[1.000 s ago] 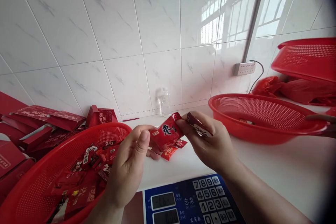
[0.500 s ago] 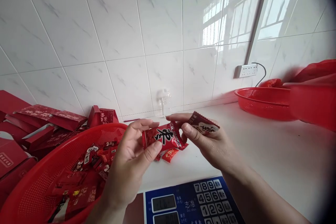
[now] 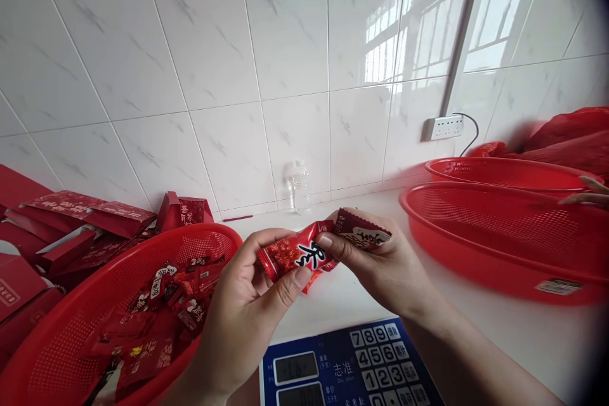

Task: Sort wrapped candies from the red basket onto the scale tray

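My left hand (image 3: 252, 295) grips a small red snack packet (image 3: 288, 252) with black lettering, thumb in front and fingers behind. The packet's other end is pinched by my right hand (image 3: 375, 266). That same hand also holds a dark maroon snack packet (image 3: 366, 228) against its palm. Behind the hands, partly hidden, an orange-red packet (image 3: 311, 280) shows above the white table (image 3: 323, 311). Below the hands is a blue scale panel (image 3: 333, 361) with number keys and displays. On the left, a red perforated basket (image 3: 61, 323) contains many wrapped packets (image 3: 166, 292).
Red cardboard boxes (image 3: 90, 216) are piled at far left. A clear plastic bottle (image 3: 299, 187) stands by the tiled wall. At right, a red basket (image 3: 476, 241) sits before another basket (image 3: 476, 168). Another person's hand (image 3: 587, 191) is at the right edge. A power strip (image 3: 445, 127) hangs on the wall.
The red packet has tilted, its right end now higher, and my right thumb has moved onto it. A red basket has come in from the right, with another person's hand beside it.
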Demonstrator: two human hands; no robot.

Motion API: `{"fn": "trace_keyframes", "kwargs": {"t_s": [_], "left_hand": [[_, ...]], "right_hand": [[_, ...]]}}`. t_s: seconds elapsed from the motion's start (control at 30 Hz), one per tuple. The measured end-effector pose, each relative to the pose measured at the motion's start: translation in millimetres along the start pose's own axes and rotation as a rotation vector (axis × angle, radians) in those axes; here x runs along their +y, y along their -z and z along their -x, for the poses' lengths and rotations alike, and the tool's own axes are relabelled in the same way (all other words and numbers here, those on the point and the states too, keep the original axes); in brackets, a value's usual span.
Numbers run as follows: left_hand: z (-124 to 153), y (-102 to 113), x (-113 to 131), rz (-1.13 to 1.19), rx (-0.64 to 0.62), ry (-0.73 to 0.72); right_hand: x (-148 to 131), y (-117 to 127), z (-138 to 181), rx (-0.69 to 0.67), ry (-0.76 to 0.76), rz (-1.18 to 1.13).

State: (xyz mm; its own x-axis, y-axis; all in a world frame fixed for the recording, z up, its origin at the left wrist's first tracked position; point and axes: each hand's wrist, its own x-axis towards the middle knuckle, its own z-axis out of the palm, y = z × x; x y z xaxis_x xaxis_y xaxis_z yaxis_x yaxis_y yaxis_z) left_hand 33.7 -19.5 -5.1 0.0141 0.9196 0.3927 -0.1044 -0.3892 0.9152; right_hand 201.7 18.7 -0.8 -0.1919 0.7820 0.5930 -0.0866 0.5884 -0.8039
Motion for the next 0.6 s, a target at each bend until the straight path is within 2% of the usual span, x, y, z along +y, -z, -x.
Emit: {"fn": "trace_keyframes", "kwargs": {"t_s": [0.1, 0.23, 0.33, 0.4, 0.5, 0.6], "left_hand": [[-1, -1, 3, 0.007, -0.011, -0.001], [-2, 0, 3, 0.027, -0.017, -0.019], [-4, 2, -1, 0.007, -0.034, 0.022], [-9, 5, -6, -0.046, -0.025, -0.012], [-18, 12, -15, -0.133, 0.030, -0.161], [-25, 17, -19, -0.162, 0.063, -0.234]], "right_hand": [[0, 1, 0, -0.006, -0.010, 0.008], [-2, 3, -2, -0.088, -0.007, -0.008], [-6, 5, -4, -0.099, -0.019, 0.043], [-7, 8, -6, -0.050, -0.040, 0.160], [-4, 18, -10, 0.049, -0.067, 0.450], [3, 30, -13, 0.038, -0.133, 0.748]]}}
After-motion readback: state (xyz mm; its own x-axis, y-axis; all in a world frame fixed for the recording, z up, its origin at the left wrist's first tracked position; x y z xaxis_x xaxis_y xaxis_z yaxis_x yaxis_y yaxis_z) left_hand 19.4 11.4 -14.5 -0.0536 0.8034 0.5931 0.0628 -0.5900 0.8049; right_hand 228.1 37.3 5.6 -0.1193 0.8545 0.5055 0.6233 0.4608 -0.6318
